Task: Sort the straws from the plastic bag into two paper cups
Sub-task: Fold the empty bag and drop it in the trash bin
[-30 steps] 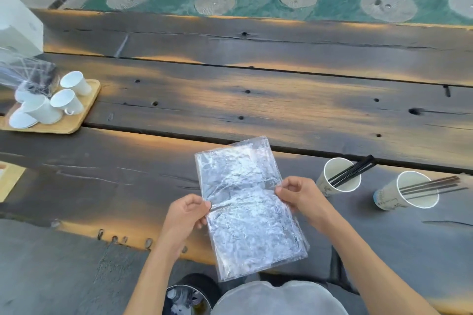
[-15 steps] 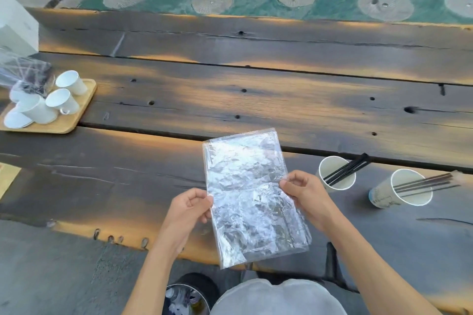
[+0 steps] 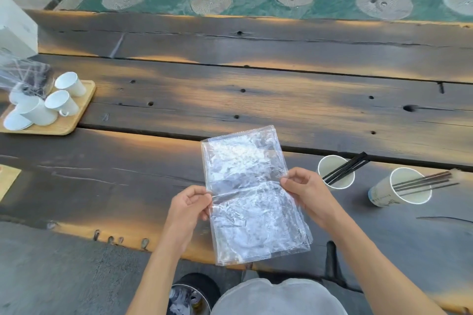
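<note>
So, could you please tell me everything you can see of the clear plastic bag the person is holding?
The plastic bag is a clear, crinkled, glossy rectangle that looks empty and flat, with a crease running across its middle. It is held lengthwise, pointing away from the person, over the near edge of the wooden table. The left hand pinches its left edge and the right hand its right edge, both at the crease. No straw shows inside it.
</note>
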Motion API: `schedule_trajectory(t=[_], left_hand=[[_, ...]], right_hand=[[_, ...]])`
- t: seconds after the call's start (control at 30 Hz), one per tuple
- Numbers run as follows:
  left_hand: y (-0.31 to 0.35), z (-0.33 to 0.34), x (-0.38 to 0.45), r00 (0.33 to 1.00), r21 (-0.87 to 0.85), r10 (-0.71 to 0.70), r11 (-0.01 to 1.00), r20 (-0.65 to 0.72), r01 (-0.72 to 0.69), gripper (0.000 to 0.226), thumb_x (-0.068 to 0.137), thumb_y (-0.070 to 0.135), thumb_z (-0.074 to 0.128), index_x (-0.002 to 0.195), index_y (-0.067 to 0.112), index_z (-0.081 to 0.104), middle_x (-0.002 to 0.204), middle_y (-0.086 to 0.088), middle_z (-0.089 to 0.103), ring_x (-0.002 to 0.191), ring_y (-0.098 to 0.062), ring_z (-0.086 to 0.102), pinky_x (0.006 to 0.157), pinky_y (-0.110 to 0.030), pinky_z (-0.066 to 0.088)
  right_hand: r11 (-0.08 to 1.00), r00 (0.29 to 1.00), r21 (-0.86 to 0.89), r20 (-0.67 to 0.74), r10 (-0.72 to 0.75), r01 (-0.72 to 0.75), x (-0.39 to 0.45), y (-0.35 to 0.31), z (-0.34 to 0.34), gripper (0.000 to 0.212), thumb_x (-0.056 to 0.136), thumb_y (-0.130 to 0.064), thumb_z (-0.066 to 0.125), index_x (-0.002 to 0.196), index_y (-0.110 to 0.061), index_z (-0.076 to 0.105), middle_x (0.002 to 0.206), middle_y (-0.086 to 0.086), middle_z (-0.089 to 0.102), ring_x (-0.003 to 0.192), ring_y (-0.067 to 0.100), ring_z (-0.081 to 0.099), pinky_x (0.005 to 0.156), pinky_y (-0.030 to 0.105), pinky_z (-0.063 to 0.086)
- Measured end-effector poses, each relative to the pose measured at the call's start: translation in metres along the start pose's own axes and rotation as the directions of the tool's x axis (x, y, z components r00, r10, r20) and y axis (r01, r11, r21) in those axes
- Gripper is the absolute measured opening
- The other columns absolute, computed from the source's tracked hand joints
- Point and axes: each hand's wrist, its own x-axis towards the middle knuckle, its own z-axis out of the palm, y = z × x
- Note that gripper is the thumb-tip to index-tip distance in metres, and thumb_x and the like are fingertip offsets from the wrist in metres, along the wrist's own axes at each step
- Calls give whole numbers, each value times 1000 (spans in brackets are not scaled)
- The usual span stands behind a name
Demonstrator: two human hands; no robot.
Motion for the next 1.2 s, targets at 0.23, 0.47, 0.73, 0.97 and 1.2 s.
schedule_trajectory(t=[0.23,0.47,0.73,0.97,1.2], left_hand=[[3,8,-6,1000,-239,1,971,3,0,14,95,-8,53,92,3,61,62,-8,57,51,-14,50,44,-22,40],[8,8,-11,999,-199,39,979,27,-33,15,96,-4,52,86,2,63,73,-6,64,62,-16,58,55,-27,47],[0,10,-10,998,-173,39,984,-44,-46,18,88,-3,68,89,9,55,78,-6,61,76,-24,56,72,-36,47],[-6,9,-12,985,-226,48,970,-168,-85,30,86,-9,67,104,13,57,88,-12,66,77,-26,64,76,-38,51],[-20,-4,-19,968,-203,24,976,-249,-77,31,84,-2,72,106,20,66,90,-9,68,86,-26,65,86,-42,52]], right_hand=[[991,998,129,-56,-36,43,-2,-1,0,21,92,9,56,92,-5,72,72,3,62,63,11,51,58,19,36],[973,996,215,-33,-77,82,-5,-6,4,32,93,8,41,76,0,66,79,10,64,77,18,56,75,26,46],[991,997,131,-70,-17,26,-5,10,11,19,85,-12,68,89,-21,52,80,9,43,72,27,40,68,43,37],[988,987,9,52,152,-152,-10,13,26,28,86,-18,76,112,-12,67,99,20,69,84,26,64,76,43,52],[998,997,-24,-41,62,-63,-6,15,50,5,89,-4,69,91,-4,74,79,16,68,76,27,57,72,38,45]])
